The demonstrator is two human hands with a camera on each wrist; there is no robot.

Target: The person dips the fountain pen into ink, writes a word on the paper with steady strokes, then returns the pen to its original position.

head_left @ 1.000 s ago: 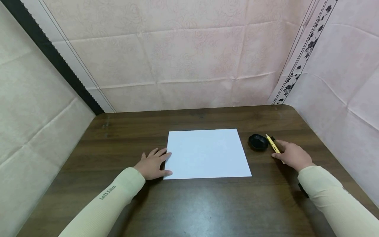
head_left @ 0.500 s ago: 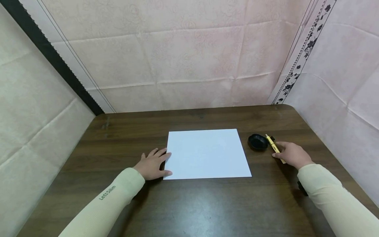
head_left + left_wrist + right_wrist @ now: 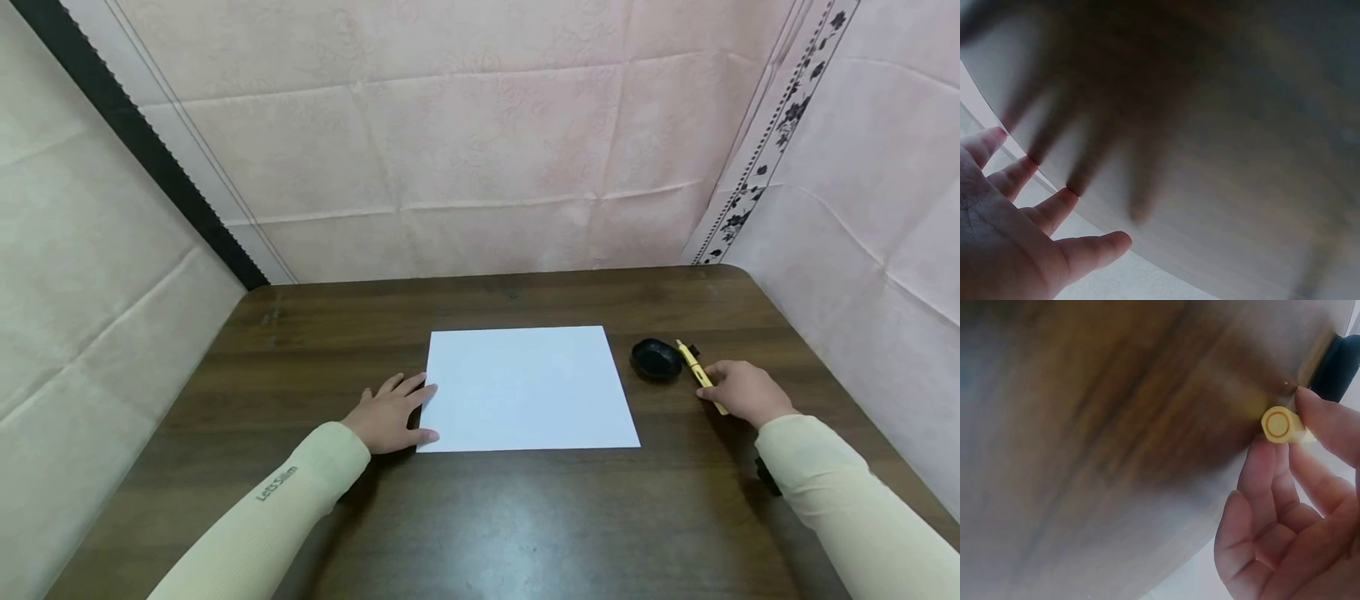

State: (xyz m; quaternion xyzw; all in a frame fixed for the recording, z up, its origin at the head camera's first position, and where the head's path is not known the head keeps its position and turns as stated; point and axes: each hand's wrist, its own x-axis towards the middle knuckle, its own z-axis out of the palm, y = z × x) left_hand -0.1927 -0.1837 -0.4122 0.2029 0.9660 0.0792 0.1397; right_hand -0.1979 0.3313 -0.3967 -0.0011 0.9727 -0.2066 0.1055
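At the right of the head view, I saw the right hand (image 3: 750,392) pinching a yellow pen (image 3: 701,377) between thumb and fingers, its middle partly covered by them. Just beside it, to the left, sat a rounded black object (image 3: 657,359), too dark for me to read its shape inside. A small black bit by the pen's upper end I couldn't identify. Toward the centre lay a white sheet (image 3: 528,392) on the desk (image 3: 480,525); the left hand (image 3: 384,417) lay with fingers spread, thumb and forefinger over its left edge. My right wrist view showed the pen end-on, its length hidden; the left was mostly blur.
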